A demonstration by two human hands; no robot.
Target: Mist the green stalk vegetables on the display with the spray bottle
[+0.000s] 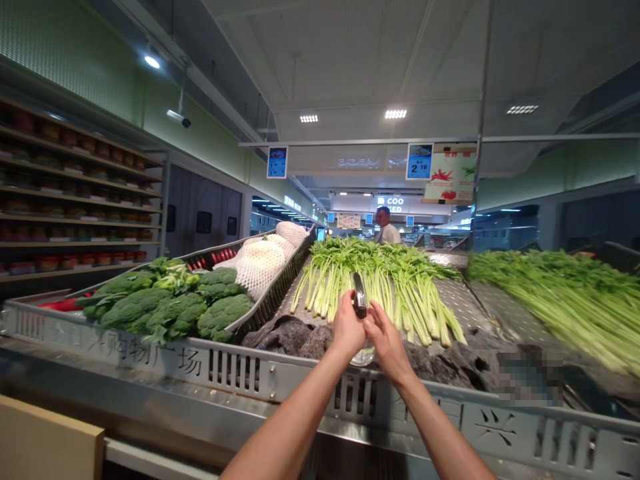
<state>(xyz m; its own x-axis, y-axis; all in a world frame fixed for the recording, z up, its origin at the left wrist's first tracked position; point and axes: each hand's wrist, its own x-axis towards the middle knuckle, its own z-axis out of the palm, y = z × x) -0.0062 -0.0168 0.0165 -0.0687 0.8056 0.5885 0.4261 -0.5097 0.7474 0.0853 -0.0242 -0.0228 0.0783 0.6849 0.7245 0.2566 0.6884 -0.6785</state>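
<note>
My left hand is closed around a small black-and-silver tool, whose dark end points up and away from me. Its exact kind is too small to make out. My right hand meets the left one at the fingertips, with its fingers bent inward beside the tool. What those fingers pinch, if anything, is hidden. Below and between both hands shows a pale, shiny round thing, partly covered. Just beyond the hands, celery lies in a wide row, stalks toward me and leaves at the back.
Broccoli fills the left of the display, beside pale produce in white foam nets. A grey slatted rail runs along the front, with crumpled dark cloth behind it. A mirror panel stands right. One person is farther back.
</note>
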